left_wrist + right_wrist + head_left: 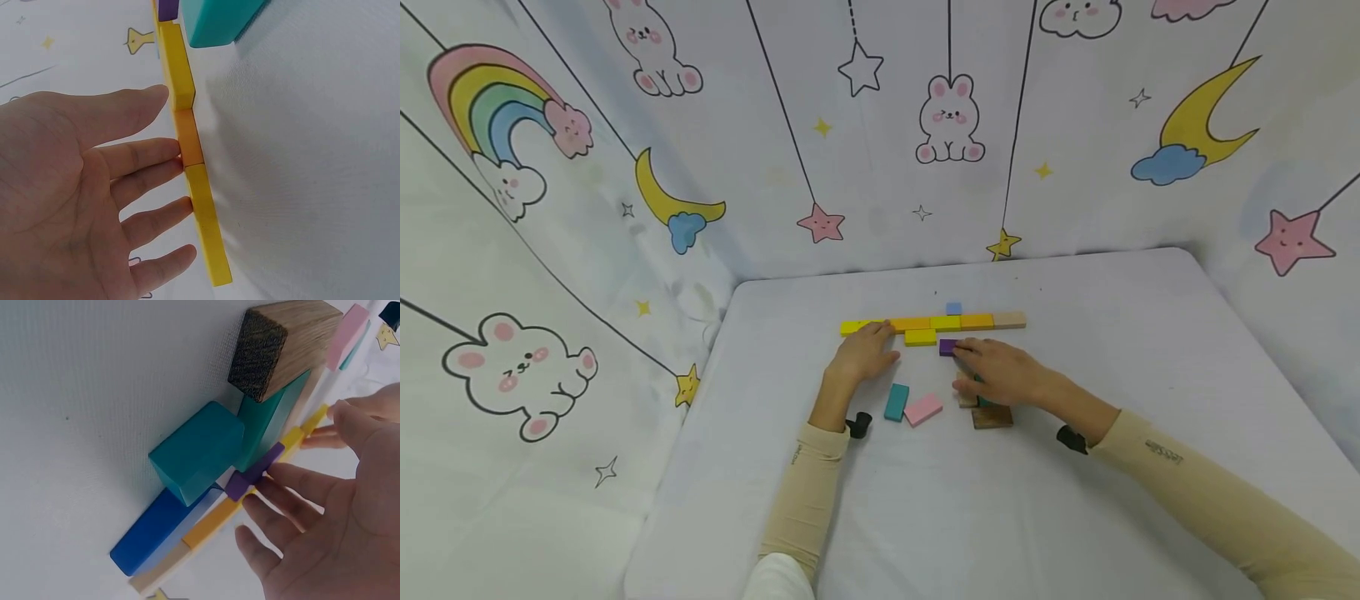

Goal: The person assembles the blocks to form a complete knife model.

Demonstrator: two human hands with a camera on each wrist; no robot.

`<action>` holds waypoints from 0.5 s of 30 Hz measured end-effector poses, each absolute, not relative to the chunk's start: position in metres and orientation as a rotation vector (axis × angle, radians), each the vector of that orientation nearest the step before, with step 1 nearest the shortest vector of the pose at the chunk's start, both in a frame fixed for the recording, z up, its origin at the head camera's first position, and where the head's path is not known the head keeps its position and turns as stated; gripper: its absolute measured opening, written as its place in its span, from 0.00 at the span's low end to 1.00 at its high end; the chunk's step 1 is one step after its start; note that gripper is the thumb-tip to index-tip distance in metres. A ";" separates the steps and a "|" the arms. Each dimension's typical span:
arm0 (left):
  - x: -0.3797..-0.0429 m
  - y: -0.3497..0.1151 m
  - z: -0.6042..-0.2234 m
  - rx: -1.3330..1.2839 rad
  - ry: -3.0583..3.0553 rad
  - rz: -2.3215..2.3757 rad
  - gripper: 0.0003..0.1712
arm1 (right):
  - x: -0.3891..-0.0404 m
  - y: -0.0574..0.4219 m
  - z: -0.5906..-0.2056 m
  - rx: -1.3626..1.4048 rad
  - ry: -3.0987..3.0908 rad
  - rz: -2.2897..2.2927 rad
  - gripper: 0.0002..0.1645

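My left hand (863,354) lies at the left part of a row of wooden blocks. In the left wrist view its extended fingertips touch an orange block (189,137) and a yellow block (209,225); the thumb lies beside another yellow block (180,69). My right hand (1011,371) reaches in from the right, its mostly straight fingertips against a purple block (253,474) just in front of the row. Beneath this hand, partly hidden, lie a tan block (967,400) and a green block (269,419). A blue block (162,531) and a teal block (197,450) show in the right wrist view.
The row ends at the right with a pale wood block (1009,320). A light blue block (953,308) sits behind it. Nearer me lie a teal block (896,402), a pink block (922,409) and a dark brown block (992,417). A patterned cloth wall (880,167) stands behind the white table.
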State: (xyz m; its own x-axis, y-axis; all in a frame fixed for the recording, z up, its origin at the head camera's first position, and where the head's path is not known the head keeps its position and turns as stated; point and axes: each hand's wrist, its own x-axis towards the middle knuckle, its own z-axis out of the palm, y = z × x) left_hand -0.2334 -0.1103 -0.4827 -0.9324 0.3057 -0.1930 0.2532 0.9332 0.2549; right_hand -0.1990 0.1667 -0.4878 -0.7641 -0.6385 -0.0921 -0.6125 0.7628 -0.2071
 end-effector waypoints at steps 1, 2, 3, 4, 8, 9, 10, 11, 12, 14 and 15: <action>-0.233 -0.110 -0.483 0.419 2.861 0.332 0.33 | -0.200 0.167 -0.488 -0.997 2.800 -0.253 0.43; -0.234 -0.110 -0.483 0.420 2.861 0.334 0.33 | -0.201 0.166 -0.488 -0.995 2.801 -0.257 0.43; -0.234 -0.110 -0.483 0.421 2.861 0.333 0.33 | -0.201 0.166 -0.488 -0.994 2.801 -0.263 0.43; -0.234 -0.110 -0.483 0.421 2.861 0.334 0.33 | -0.202 0.166 -0.488 -0.988 2.800 -0.270 0.43; -0.234 -0.110 -0.483 0.423 2.859 0.336 0.34 | -0.204 0.164 -0.488 -0.986 2.807 -0.274 0.43; -0.234 -0.110 -0.482 0.422 2.859 0.334 0.33 | -0.204 0.164 -0.488 -0.984 2.808 -0.276 0.43; -0.234 -0.110 -0.483 0.422 2.860 0.331 0.33 | -0.205 0.163 -0.488 -0.986 2.811 -0.276 0.43; -0.234 -0.111 -0.483 0.421 2.860 0.329 0.33 | -0.205 0.163 -0.489 -0.986 2.812 -0.276 0.43; -0.234 -0.111 -0.483 0.420 2.860 0.326 0.33 | -0.206 0.163 -0.489 -0.982 2.813 -0.279 0.44; -0.234 -0.111 -0.483 0.418 2.859 0.324 0.33 | -0.207 0.162 -0.490 -0.978 2.815 -0.280 0.44; -0.234 -0.111 -0.483 0.417 2.859 0.324 0.33 | -0.207 0.161 -0.491 -0.975 2.817 -0.278 0.44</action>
State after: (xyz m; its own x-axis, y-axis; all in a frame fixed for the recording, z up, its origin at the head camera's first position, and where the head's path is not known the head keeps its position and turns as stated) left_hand -0.2343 -0.1106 -0.4834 -0.9321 0.3039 -0.1972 0.2520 0.9350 0.2495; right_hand -0.2073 0.1614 -0.4914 -0.7782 -0.6231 -0.0790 -0.5957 0.7720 -0.2217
